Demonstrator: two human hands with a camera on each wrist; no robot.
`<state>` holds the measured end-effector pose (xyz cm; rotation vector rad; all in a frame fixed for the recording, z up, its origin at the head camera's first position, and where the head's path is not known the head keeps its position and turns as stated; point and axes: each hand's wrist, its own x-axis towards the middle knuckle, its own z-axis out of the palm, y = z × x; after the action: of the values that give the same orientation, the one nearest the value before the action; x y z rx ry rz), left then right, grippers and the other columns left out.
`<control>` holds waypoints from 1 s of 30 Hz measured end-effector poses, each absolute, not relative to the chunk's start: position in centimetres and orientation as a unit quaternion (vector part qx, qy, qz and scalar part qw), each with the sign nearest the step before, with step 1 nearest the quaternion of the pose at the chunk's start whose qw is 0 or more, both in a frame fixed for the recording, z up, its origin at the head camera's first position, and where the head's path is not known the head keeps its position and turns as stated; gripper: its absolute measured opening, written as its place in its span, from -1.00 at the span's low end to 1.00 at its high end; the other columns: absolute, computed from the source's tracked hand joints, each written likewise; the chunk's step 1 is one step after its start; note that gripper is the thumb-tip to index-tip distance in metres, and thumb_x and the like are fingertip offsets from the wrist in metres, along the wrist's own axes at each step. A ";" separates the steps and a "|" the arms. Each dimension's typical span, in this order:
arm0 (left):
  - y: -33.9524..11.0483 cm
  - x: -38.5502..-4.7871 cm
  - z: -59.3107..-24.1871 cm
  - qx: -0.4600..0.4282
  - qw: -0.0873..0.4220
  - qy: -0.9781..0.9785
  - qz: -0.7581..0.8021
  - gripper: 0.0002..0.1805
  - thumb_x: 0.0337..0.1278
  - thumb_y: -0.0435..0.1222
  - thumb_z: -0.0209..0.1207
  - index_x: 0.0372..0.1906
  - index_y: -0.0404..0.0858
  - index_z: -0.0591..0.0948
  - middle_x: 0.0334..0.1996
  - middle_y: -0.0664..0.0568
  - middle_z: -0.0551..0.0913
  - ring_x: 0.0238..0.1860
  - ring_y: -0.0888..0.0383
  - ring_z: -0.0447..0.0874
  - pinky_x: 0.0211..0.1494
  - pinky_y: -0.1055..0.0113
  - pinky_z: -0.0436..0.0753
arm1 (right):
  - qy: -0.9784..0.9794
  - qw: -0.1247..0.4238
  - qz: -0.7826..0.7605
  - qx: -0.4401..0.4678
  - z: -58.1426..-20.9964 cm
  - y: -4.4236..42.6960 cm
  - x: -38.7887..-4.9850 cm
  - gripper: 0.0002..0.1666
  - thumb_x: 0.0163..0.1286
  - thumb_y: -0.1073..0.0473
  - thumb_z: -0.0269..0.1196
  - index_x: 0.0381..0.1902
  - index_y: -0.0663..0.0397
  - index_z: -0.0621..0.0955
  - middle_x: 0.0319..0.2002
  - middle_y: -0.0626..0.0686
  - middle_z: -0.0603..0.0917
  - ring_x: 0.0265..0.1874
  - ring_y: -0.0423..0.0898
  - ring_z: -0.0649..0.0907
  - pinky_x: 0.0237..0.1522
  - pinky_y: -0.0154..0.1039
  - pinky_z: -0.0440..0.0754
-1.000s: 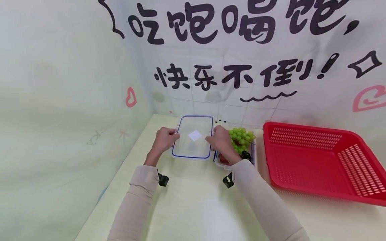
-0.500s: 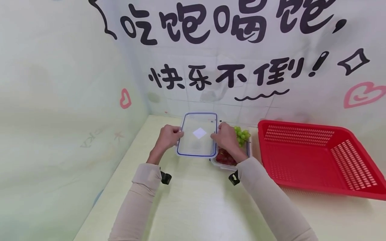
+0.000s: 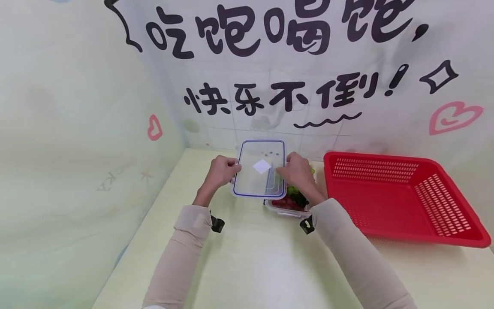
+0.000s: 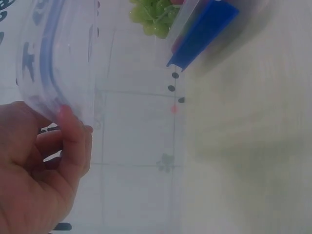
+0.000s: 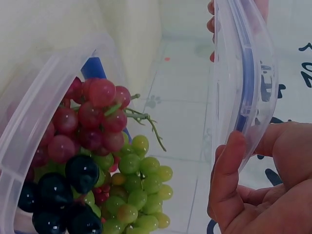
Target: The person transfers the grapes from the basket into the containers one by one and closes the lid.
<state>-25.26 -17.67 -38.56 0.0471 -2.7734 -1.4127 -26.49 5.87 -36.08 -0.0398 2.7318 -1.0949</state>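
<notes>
A clear plastic box lid [image 3: 252, 182] with a blue seal is raised above the table. My left hand [image 3: 221, 171] pinches its left edge between thumb and fingers, and my right hand [image 3: 300, 172] pinches the right edge. Partly under the lid and right forearm stands a clear food container [image 3: 287, 213]. In the right wrist view it holds red grapes [image 5: 90, 117], green grapes [image 5: 141, 187] and dark, nearly black grapes [image 5: 56, 190]. Some green grapes and a stem stick out past its rim. A blue clip [image 4: 204, 34] shows on the container in the left wrist view.
A red plastic basket [image 3: 378, 210] with slotted sides stands to the right of the container. The pale table [image 3: 247, 257] meets a white wall sheet [image 3: 216, 133] with black lettering behind, and another sheet on the left.
Both hands have carried the lid to the right, from beside the container to partly over it. The head view has shifted a little to the right.
</notes>
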 end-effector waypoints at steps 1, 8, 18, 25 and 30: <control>-17.5 -25.3 -38.6 0.016 0.014 -0.891 -0.454 -0.62 0.23 -0.33 0.13 -0.72 -0.14 0.41 -0.74 0.17 0.38 -0.69 0.20 0.49 -0.61 0.44 0.40 | 0.923 0.099 -0.372 -0.013 -36.1 6.1 -26.5 -0.46 0.39 0.08 0.23 0.21 0.25 0.42 0.02 0.25 0.60 -0.21 0.07 0.67 -0.47 -0.34 0.63; -16.1 -25.7 -38.5 0.010 0.003 -0.890 -0.456 -0.78 0.24 -0.32 0.14 -0.47 -0.30 0.67 -0.50 -0.04 0.70 -0.64 0.18 0.55 -0.60 0.44 0.41 | 0.924 0.093 -0.370 -0.002 -36.0 7.5 -26.5 -0.54 0.40 0.11 0.23 0.15 0.24 0.47 0.00 0.24 0.62 -0.21 0.07 0.65 -0.40 -0.32 0.63; -14.3 -26.0 -38.5 0.011 -0.016 -0.885 -0.464 -0.78 0.25 -0.33 0.14 -0.21 -0.32 0.77 -0.27 -0.20 0.78 -0.52 0.14 0.64 -0.52 0.36 0.61 | 0.925 0.092 -0.369 0.001 -35.8 9.3 -26.1 -0.54 0.39 0.12 0.21 0.14 0.28 0.45 -0.10 0.25 0.61 -0.32 0.02 0.61 -0.50 -0.36 0.54; -13.2 -26.4 -38.6 -0.005 -0.015 -0.887 -0.461 -0.76 0.26 -0.33 0.14 -0.14 -0.33 0.77 -0.28 -0.19 0.77 -0.52 0.12 0.62 -0.53 0.34 0.61 | 0.929 0.074 -0.363 0.009 -36.0 10.3 -25.9 -0.60 0.38 0.14 0.22 0.06 0.26 0.47 -0.24 0.21 0.58 -0.38 0.02 0.60 -0.52 -0.36 0.54; -12.6 -26.6 -38.8 -0.011 -0.011 -0.891 -0.453 -0.78 0.25 -0.32 0.15 -0.24 -0.30 0.78 -0.39 -0.17 0.76 -0.59 0.16 0.52 -0.61 0.42 0.43 | 0.928 0.069 -0.366 0.018 -36.2 11.0 -25.9 -0.60 0.39 0.15 0.23 0.07 0.28 0.47 -0.20 0.24 0.61 -0.37 0.02 0.62 -0.53 -0.37 0.56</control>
<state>-26.57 -12.57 -38.76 -0.0339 -2.8206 -1.4327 -25.91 10.96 -36.17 0.0546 2.7932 -1.1021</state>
